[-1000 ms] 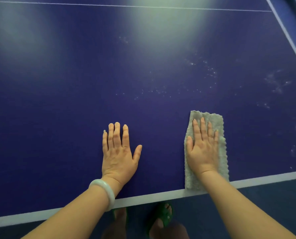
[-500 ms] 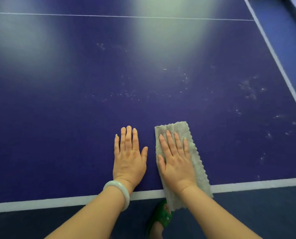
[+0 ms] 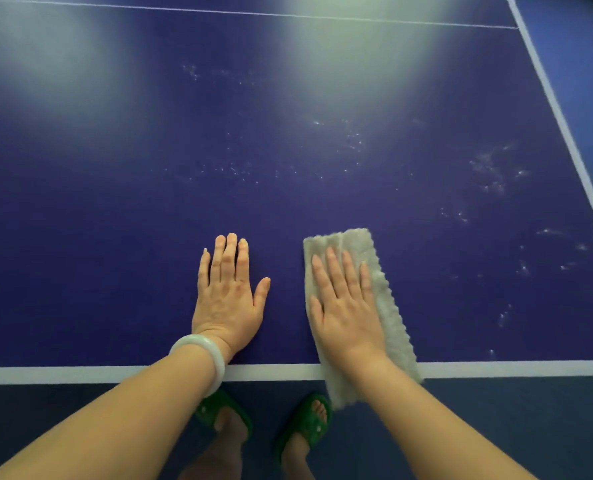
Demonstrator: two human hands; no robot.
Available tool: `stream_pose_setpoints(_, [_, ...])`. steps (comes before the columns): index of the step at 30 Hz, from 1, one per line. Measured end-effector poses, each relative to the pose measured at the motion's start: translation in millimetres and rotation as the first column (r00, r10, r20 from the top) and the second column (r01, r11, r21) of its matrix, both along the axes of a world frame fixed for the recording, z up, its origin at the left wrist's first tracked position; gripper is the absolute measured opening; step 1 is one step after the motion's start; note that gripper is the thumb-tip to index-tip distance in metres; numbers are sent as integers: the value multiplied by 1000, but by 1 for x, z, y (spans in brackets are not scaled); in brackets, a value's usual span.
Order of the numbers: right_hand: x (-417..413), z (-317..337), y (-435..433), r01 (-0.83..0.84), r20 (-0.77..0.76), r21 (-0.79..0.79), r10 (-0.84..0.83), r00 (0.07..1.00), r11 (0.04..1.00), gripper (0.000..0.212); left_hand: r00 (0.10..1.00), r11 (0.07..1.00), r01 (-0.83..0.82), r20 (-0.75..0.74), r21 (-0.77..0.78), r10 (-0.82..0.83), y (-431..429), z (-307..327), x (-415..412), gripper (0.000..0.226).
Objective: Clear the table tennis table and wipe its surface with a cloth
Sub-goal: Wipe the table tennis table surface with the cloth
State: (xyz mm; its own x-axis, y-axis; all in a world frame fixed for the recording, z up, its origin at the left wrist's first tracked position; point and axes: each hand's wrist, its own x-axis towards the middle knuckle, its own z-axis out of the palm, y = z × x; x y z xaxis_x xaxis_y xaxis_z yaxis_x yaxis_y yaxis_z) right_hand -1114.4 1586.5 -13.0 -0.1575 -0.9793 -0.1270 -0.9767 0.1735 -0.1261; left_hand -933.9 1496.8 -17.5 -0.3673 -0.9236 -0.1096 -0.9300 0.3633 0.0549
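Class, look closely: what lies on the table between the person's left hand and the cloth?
In the head view, only bare blue table lies between the left hand and the cloth; they do not touch.

right hand (image 3: pixel 345 306) flat on cloth (image 3: pixel 390 306), table (image 3: pixel 115 220)

I count one table (image 3: pixel 115 237), one cloth (image 3: pixel 357 241), two hands, left hand (image 3: pixel 227 303) and right hand (image 3: pixel 347 313), one bangle (image 3: pixel 201 344) and two slippers (image 3: pixel 309 420).

Grey cloth (image 3: pixel 390 306) lies flat on dark blue bench (image 3: pixel 115 237), near end overhanging the white-lined edge; pale specks (image 3: pixel 354 143) dot the surface.
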Motion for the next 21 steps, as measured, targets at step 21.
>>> stream_pose_setpoints(21, [-87, -1, 3, 225, -23, 8, -225, 974, 974, 64, 1000, 1000, -7, -14, -29, 7, 0, -4, 0, 77])
